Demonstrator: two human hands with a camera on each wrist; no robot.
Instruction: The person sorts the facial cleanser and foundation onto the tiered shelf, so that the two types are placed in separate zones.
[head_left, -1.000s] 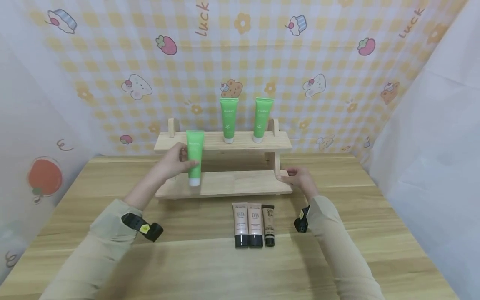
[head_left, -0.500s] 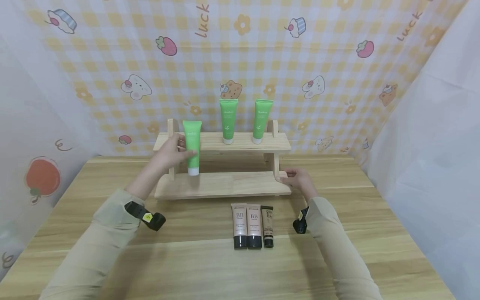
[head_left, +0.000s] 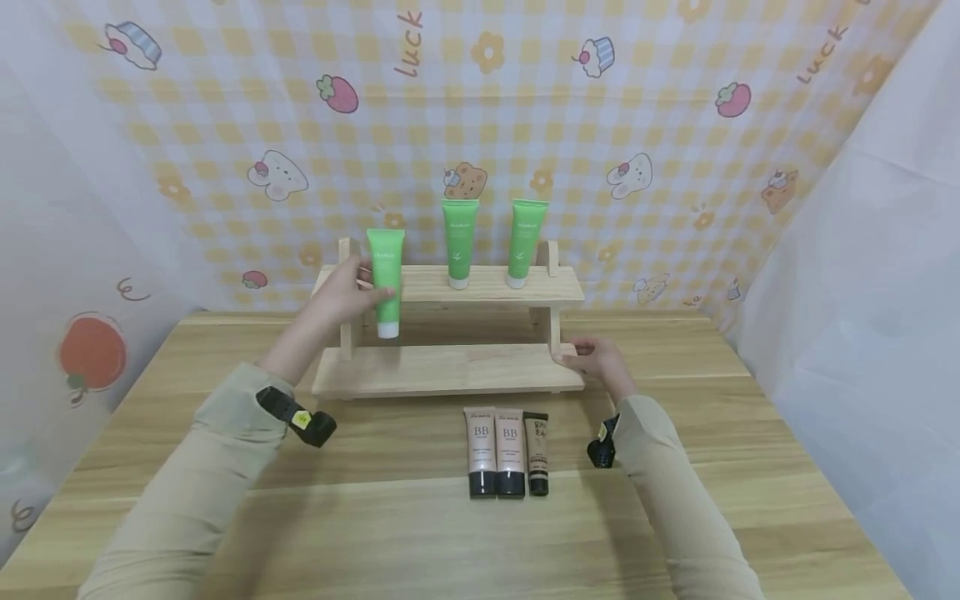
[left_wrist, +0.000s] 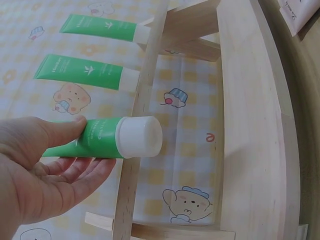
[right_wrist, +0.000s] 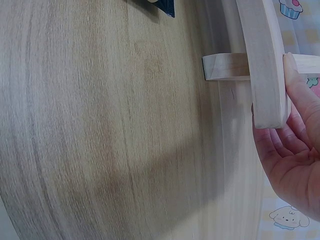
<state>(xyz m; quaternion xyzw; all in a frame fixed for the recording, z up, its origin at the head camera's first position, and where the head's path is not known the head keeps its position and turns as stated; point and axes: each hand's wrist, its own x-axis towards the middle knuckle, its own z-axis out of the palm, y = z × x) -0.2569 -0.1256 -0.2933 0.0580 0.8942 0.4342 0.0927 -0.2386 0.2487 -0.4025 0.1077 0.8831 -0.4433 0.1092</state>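
My left hand point(head_left: 348, 292) pinches a green tube point(head_left: 387, 271) with a white cap, thumb on one side and fingers on the other. The tube is upright, cap down, in front of the upper board's left part; the left wrist view shows its white cap point(left_wrist: 142, 136) apart from the lower board. Two more green tubes stand on the upper board, one at the middle point(head_left: 459, 242) and one at the right point(head_left: 527, 242). With thumb above and fingers below, my right hand point(right_wrist: 295, 150) grips the right end of the lower board point(right_wrist: 267, 75) of the wooden shelf point(head_left: 450, 371).
Before the shelf, two pink BB tubes point(head_left: 481, 450) and a slimmer brown tube point(head_left: 537, 454) lie side by side on the wooden table point(head_left: 375, 533). A checked cloth point(head_left: 420, 108) hangs behind the shelf.
My left hand has raised the green tube from in front of the lower board to the upper board's height. My right hand keeps its grip on the shelf's end.
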